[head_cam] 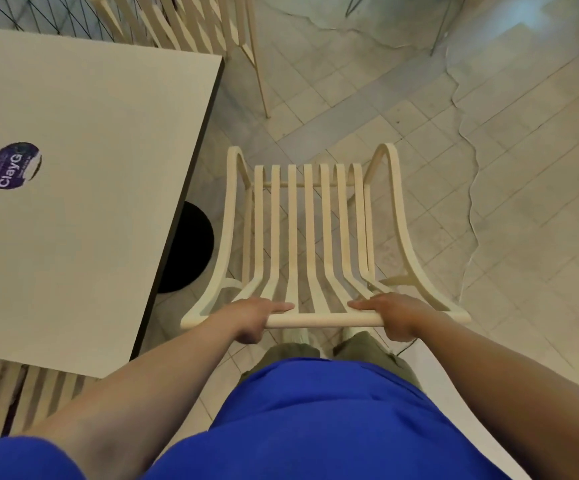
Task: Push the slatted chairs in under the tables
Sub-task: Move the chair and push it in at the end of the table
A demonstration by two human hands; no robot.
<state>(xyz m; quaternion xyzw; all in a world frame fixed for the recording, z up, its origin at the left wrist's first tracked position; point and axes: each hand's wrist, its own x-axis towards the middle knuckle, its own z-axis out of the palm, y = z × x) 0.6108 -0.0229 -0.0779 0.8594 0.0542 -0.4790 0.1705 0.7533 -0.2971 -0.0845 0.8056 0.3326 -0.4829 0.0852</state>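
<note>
A cream slatted chair (307, 237) stands on the tiled floor right in front of me, its back toward me, to the right of the white table (84, 161) and outside its edge. My left hand (253, 317) grips the chair's top rail near its left end, fingers over the rail and thumb below. My right hand (390, 315) grips the same rail near its right end. Both arms reach straight forward.
The table's black round base (191, 247) shows beneath its right edge. A second slatted chair (191, 26) stands at the table's far side, a third (14, 393) at its near side. A purple sticker (14, 165) lies on the tabletop. Tiled floor (506, 168) spreads to the right.
</note>
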